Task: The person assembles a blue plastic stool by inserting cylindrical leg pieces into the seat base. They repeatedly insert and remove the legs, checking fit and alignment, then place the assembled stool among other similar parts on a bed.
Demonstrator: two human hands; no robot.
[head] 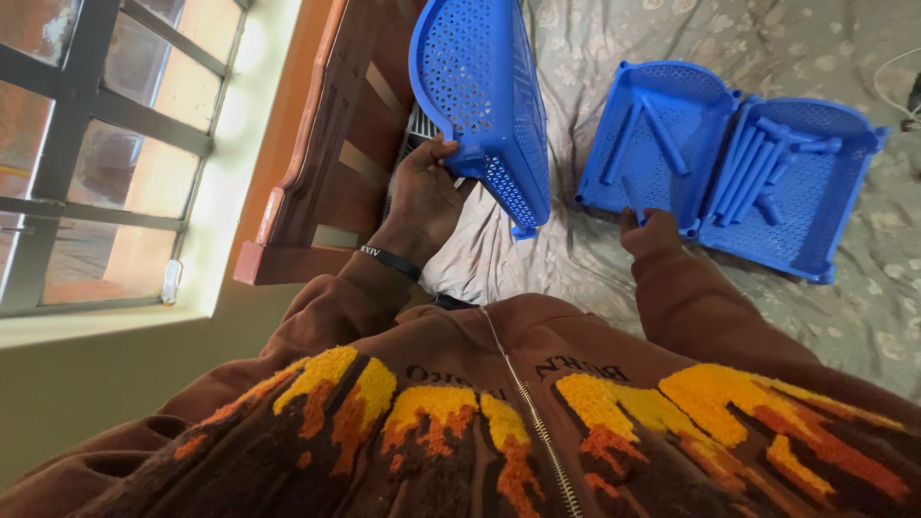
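Note:
My left hand grips the lower edge of a blue perforated plastic tray, held tilted on its side above the bed's left edge. My right hand rests at the near rim of a second blue tray lying flat on the bed, fingers on a blue plastic rod there. A third blue tray lies beside it to the right, holding several loose blue rods. I wear a brown zip jacket with orange and yellow flame patches.
The bed carries a grey floral sheet. A wooden slatted headboard stands at the left. Beyond it is a barred window in a pale wall. A thin white cable lies at the far right.

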